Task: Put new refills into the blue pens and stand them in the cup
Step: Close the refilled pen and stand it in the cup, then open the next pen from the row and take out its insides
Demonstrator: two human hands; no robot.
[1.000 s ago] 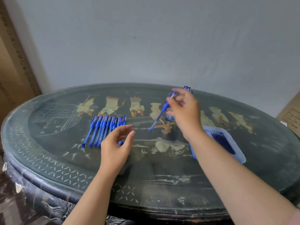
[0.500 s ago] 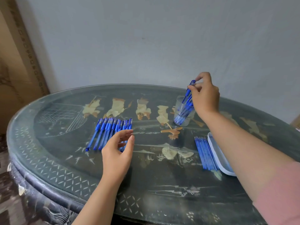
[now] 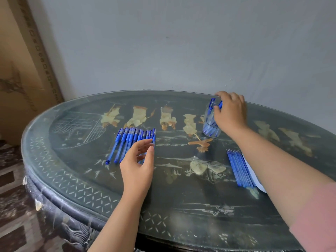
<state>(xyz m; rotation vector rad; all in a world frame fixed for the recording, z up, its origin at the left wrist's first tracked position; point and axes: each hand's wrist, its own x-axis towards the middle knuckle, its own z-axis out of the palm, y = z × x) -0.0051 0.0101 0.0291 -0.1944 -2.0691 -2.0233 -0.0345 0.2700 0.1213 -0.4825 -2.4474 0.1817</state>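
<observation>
A row of several blue pens [image 3: 127, 142] lies on the dark oval table [image 3: 181, 206], left of the middle. My left hand [image 3: 138, 160] reaches over the right end of that row, fingers loosely spread, fingertips by the rightmost pen [image 3: 154, 135], gripping nothing. At the far right a clear glass cup [image 3: 211, 126] holds several blue pens standing slanted. My right hand [image 3: 230, 113] is at the cup's rim, index finger and thumb pinching the cap of a blue pen [image 3: 212, 103] that stands in the cup. A row of blue refills [image 3: 240, 168] lies near my right forearm.
A pale tray [image 3: 258, 182] shows only as a sliver behind my right forearm. A grey wall rises close behind the table. A framed panel [image 3: 27, 60] leans at the left. Patterned floor [image 3: 14, 179] lies below the table's left edge.
My right hand carried a pen from above the table to the cup and lowered it in. My left hand moved forward onto the right end of the pen row. The view swung left.
</observation>
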